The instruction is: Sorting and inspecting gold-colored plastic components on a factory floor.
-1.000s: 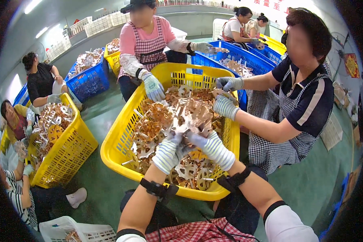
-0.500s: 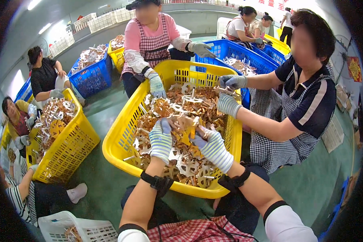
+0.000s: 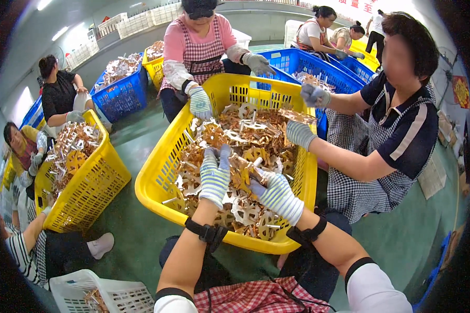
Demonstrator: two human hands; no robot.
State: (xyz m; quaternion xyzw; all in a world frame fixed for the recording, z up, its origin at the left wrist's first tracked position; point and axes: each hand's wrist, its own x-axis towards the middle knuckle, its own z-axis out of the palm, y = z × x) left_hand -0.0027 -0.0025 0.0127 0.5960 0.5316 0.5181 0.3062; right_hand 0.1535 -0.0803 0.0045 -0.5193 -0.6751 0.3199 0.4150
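A yellow slotted plastic basket (image 3: 164, 207) in front of me holds a heap of stamped metal parts (image 3: 253, 122), copper-coloured and silvery. My left hand (image 3: 214, 176), in a striped knit glove, is over the middle of the heap with fingers bent down; whatever they hold is hidden. To its right, my right hand (image 3: 280, 195) is closed on a copper-coloured metal part (image 3: 244, 170), thumb and fingers pointing toward the left hand. Silvery wheel-shaped plates (image 3: 245, 213) lie just below both hands.
Across the basket, a person's gloved hand (image 3: 200, 102) rests by the rim. A co-worker on the right holds a copper-coloured strip (image 3: 296, 116) over the heap. Other filled baskets stand around, yellow (image 3: 91, 190) and blue (image 3: 121, 99). A white basket (image 3: 122, 295) sits near my lower left.
My left hand has drawn apart from the parts by my right hand. The right-hand co-worker's hands have separated, one rising off the piece. The person across has lowered their head.
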